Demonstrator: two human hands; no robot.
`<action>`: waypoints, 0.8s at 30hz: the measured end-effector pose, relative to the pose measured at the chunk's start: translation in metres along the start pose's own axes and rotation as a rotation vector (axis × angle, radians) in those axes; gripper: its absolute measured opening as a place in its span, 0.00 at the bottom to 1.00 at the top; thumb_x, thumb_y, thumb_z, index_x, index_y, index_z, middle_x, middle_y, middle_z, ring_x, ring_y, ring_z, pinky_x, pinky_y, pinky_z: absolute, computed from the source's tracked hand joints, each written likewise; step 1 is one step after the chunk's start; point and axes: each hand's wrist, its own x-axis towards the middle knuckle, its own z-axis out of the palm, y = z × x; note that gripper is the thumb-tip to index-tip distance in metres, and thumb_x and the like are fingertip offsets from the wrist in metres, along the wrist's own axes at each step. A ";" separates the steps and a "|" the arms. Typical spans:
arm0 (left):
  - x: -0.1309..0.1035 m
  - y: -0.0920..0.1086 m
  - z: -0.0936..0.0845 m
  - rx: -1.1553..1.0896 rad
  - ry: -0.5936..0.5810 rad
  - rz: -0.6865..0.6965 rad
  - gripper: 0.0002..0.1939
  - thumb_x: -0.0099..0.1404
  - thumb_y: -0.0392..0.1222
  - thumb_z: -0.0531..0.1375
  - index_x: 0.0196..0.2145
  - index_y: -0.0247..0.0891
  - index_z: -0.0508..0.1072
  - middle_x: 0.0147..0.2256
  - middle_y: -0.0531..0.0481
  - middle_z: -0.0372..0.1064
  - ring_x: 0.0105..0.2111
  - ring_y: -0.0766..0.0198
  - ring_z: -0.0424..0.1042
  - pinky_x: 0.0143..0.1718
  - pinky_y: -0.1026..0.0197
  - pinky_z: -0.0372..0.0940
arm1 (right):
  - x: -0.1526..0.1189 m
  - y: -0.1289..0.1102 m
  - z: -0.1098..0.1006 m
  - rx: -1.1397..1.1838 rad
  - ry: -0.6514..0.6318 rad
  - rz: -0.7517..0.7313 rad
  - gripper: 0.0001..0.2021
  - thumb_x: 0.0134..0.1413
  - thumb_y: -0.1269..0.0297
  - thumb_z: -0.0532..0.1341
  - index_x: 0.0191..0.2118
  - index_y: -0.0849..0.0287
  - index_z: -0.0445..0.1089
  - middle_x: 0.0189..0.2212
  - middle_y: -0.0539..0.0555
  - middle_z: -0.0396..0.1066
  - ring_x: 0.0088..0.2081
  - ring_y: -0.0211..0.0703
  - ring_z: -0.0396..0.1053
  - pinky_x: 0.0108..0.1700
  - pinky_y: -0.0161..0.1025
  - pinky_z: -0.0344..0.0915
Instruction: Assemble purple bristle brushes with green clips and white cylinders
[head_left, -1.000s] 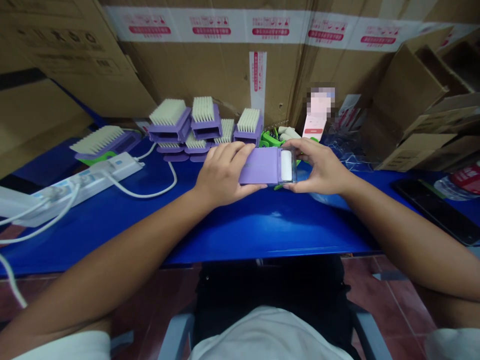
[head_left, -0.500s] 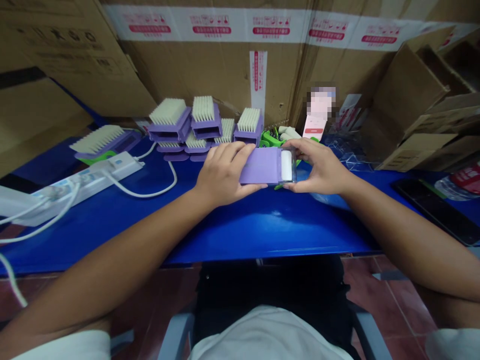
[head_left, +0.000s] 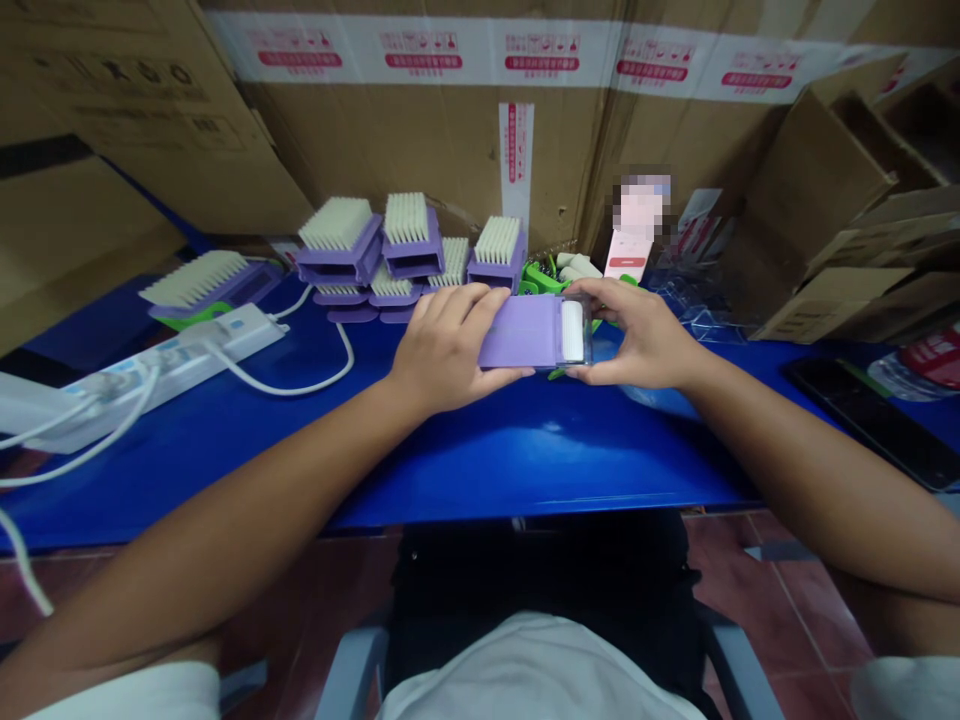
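Note:
Above the blue table, both hands hold a flat purple plastic piece (head_left: 520,331) lying crosswise. A white ribbed part (head_left: 573,331) shows at its right end, inside a clear plastic cover (head_left: 587,345). My left hand (head_left: 450,350) is wrapped over the left half, fingers on the far edge and thumb along the near edge. My right hand (head_left: 637,330) pinches the clear cover between thumb and fingers. Directly behind stand several stacked purple brushes (head_left: 341,235) with cream bristles. Green plastic parts (head_left: 541,278) and white rolls lie partly hidden behind the held piece.
A white power strip (head_left: 157,375) with cables lies at left, beside another purple brush (head_left: 202,285) with a green part. Cardboard boxes (head_left: 420,130) wall off the back. On the right are folded cardboard (head_left: 840,220), clear plastic pieces (head_left: 690,300), a black phone (head_left: 877,420) and a bottle (head_left: 926,365).

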 end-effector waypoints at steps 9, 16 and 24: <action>0.000 -0.001 0.000 0.012 -0.004 0.009 0.48 0.69 0.73 0.65 0.71 0.34 0.69 0.64 0.28 0.72 0.62 0.32 0.72 0.66 0.35 0.65 | 0.000 -0.001 -0.001 0.026 -0.016 0.030 0.40 0.47 0.51 0.82 0.65 0.54 0.74 0.56 0.61 0.81 0.49 0.57 0.81 0.54 0.55 0.81; 0.000 0.000 0.000 -0.003 -0.011 -0.009 0.47 0.68 0.72 0.67 0.72 0.36 0.69 0.65 0.30 0.72 0.63 0.32 0.72 0.66 0.34 0.64 | 0.000 -0.002 0.000 0.012 -0.011 0.046 0.39 0.46 0.51 0.82 0.64 0.54 0.74 0.54 0.60 0.81 0.48 0.57 0.81 0.52 0.54 0.82; 0.000 0.000 0.000 0.000 -0.002 -0.001 0.47 0.67 0.70 0.68 0.71 0.35 0.69 0.64 0.29 0.73 0.62 0.32 0.72 0.65 0.34 0.65 | -0.001 -0.002 0.001 0.053 -0.012 0.063 0.40 0.45 0.53 0.82 0.64 0.55 0.75 0.55 0.60 0.81 0.49 0.57 0.81 0.54 0.55 0.81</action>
